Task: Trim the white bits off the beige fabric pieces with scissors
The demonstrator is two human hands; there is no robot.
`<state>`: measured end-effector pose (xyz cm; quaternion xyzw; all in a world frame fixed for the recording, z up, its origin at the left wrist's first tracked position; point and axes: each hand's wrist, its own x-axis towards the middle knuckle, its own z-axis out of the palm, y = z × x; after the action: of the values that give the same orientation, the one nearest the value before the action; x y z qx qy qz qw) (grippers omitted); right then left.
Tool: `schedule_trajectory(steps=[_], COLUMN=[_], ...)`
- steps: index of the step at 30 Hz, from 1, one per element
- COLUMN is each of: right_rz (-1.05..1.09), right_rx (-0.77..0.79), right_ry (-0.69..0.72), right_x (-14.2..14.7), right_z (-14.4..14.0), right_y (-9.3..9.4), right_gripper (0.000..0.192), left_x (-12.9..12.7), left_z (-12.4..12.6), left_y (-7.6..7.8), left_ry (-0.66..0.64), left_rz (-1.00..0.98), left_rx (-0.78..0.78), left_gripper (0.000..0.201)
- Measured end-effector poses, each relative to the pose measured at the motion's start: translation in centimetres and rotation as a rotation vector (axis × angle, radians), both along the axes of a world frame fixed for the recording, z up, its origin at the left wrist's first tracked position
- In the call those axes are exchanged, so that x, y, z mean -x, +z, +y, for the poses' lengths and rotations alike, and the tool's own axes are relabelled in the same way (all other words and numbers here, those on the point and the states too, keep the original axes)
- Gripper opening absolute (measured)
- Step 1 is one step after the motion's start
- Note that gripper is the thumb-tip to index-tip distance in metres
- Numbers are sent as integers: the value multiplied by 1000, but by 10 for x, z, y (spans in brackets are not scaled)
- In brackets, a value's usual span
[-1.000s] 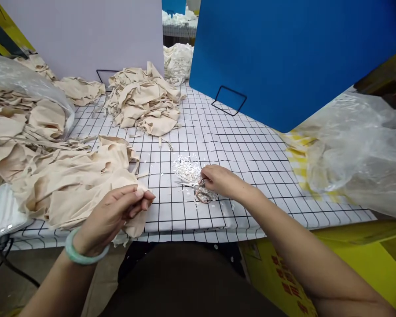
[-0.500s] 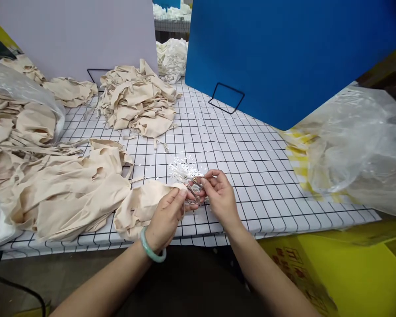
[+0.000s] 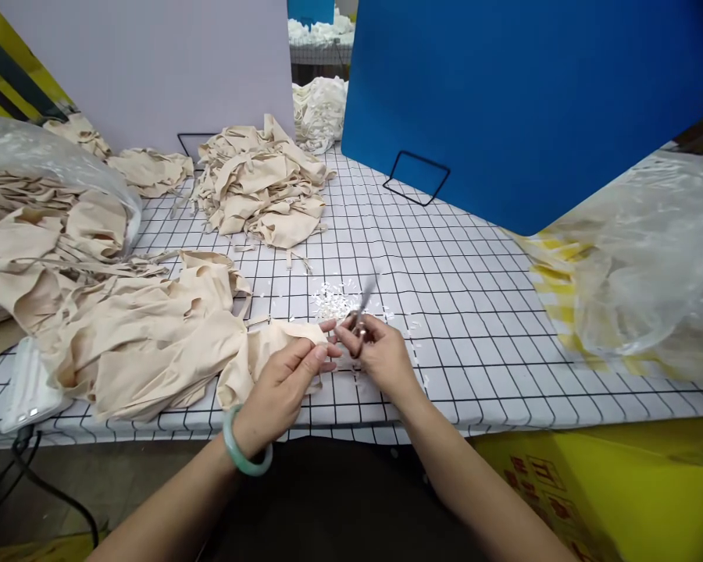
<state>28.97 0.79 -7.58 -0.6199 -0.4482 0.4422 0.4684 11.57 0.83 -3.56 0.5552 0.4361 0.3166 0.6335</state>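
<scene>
My left hand (image 3: 287, 378), with a green bangle (image 3: 243, 449) at its wrist, pinches the edge of a beige fabric piece (image 3: 272, 339) between thumb and fingers. Part of that piece is hidden behind the hand. Just to the right, my right hand (image 3: 383, 355) is closed round the handles of a pair of scissors (image 3: 360, 316), whose blurred blades point up and away from me. The two hands are close together over the table. Small white clippings (image 3: 335, 298) lie scattered just beyond them.
A heap of beige fabric (image 3: 152, 336) lies left on the checked tablecloth (image 3: 462, 312), another pile (image 3: 258, 183) farther back. A blue board (image 3: 504, 101) and a pale board (image 3: 146, 70) stand behind. Clear plastic (image 3: 656, 265) sits right, a white power strip (image 3: 32, 386) at left.
The scissors have swung in my right hand so that the blades now point away from me. My left hand has moved slightly left and down, still pinching the fabric. The view has shifted a little.
</scene>
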Motion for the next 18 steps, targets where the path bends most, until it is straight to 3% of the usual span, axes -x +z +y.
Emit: schedule_trajectory(steps=[2, 5, 8, 10, 14, 18], right_rz=[143, 230, 352, 460, 643, 752], right_rx=[-45, -150, -140, -99, -45, 24], right_ry=[-25, 129, 299, 290, 206, 276], right_x=[-1, 6, 23, 38, 71, 92], right_z=[0, -6, -9, -8, -6, -12], right_y=[1, 5, 7, 7, 7, 5], right_gripper=[30, 34, 43, 42, 42, 46], left_x=[10, 20, 25, 28, 32, 31], left_z=[2, 4, 3, 3, 3, 2], left_y=[9, 21, 29, 33, 32, 21], left_ry=[6, 9, 23, 44, 114, 216], left_rz=[8, 23, 47, 90, 110, -51], left_rx=[73, 83, 6, -121, -425, -366], left_gripper=[39, 40, 37, 33, 27, 26])
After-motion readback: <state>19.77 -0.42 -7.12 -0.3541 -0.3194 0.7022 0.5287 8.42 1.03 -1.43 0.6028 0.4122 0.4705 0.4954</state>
